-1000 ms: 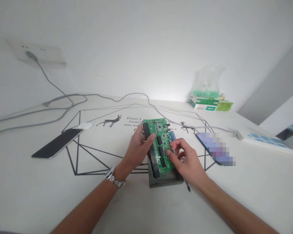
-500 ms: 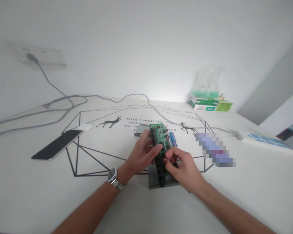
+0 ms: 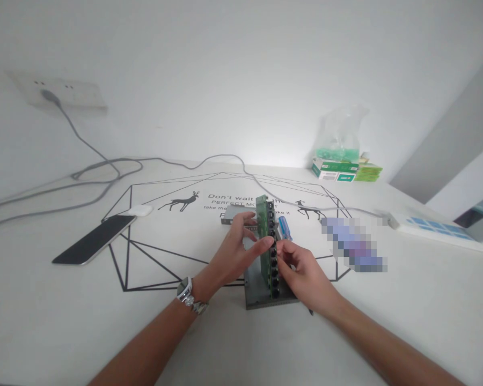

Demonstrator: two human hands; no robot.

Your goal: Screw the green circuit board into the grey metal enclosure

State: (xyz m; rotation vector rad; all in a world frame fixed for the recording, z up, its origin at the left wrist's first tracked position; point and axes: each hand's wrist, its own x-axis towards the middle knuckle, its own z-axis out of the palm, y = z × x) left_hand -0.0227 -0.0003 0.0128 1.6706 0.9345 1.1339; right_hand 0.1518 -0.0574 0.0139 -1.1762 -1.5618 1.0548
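A green circuit board (image 3: 263, 236) stands nearly on edge over a dark grey metal case (image 3: 254, 297). A row of black round parts runs along the board's near-right side. My right hand (image 3: 306, 271) pinches the board at that side between thumb and fingers. On the other side, my left hand (image 3: 233, 249) has its thumb across the board's edge and its fingers spread apart close to the green face. Behind the left fingers lies a small grey metal box (image 3: 230, 214). A blue-handled screwdriver (image 3: 284, 228) rests just beyond the right hand.
A phone (image 3: 94, 238) and a white case (image 3: 140, 210) lie at left. A blurred-out item (image 3: 354, 245) is at right. Farther right sits a white box with blue panels (image 3: 438, 229). Cartons (image 3: 338, 170) with a plastic bag stand by the wall; a grey cable (image 3: 177, 161) crosses the back.
The circuit board has turned from showing its component face to standing nearly on edge, its black row now on the right. My left fingers have spread away from it.
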